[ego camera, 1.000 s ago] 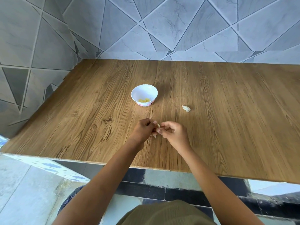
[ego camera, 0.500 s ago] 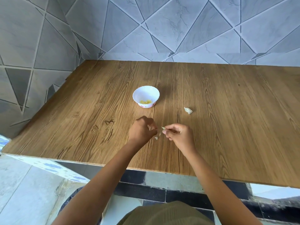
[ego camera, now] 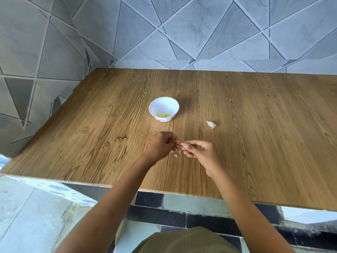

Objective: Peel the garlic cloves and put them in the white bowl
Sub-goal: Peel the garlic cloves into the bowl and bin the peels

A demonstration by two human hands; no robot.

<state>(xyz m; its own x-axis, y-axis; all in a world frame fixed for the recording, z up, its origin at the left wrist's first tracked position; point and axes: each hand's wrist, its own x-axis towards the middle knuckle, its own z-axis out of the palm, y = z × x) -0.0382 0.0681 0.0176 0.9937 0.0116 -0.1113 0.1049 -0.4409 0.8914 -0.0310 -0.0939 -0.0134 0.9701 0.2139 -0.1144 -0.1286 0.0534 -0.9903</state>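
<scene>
Peeling is in hand: nearer than the white bowl [ego camera: 151, 110], the right hand [ego camera: 200, 152] pinches a garlic clove [ego camera: 182, 144] in its grip, and the left hand [ego camera: 160, 145] pinches its skin. Next, I judge: strip it bare, then carry it forward into that bowl.

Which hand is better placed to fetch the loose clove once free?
Right, probably: the loose clove lies beyond the right hand, on its side; the left hand sits farther, nearer the white bowl.
</scene>
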